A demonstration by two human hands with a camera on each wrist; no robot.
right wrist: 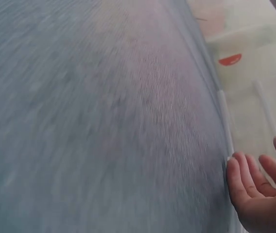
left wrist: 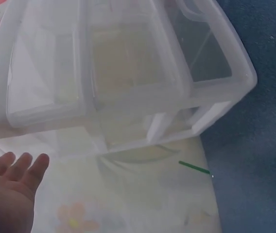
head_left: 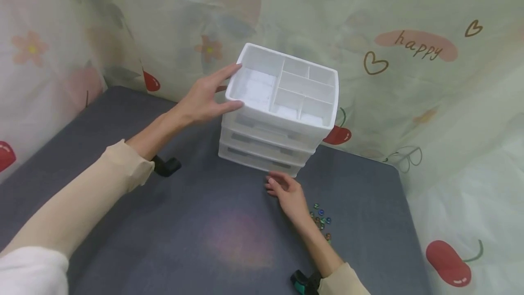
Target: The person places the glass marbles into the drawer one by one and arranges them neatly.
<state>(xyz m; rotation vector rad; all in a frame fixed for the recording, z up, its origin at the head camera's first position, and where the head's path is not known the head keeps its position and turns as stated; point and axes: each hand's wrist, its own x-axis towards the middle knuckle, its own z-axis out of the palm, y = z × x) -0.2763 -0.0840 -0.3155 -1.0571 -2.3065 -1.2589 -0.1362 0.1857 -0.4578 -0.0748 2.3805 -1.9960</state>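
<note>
A white plastic drawer organizer (head_left: pixel 308 89) stands on the dark table, with a divided open tray on top and three translucent drawers below. My left hand (head_left: pixel 204 97) rests on the left end of its top rim, thumb and a finger spread apart. In the left wrist view the other fingers (left wrist: pixel 33 172) sit beside the organizer's side wall. My right hand (head_left: pixel 288 195) is at the foot of the organizer, close to the bottom drawer (head_left: pixel 262 162), fingers loosely bent and holding nothing. Whether its fingertips touch the drawer I cannot tell.
Several small coloured glass marbles (head_left: pixel 321 212) lie on the dark table (head_left: pixel 196 231), beside the right forearm. Behind the table hangs a patterned sheet (head_left: pixel 294 8). A black strap piece (head_left: pixel 167 166) shows under the left wrist, another device (head_left: pixel 302 281) at the right wrist.
</note>
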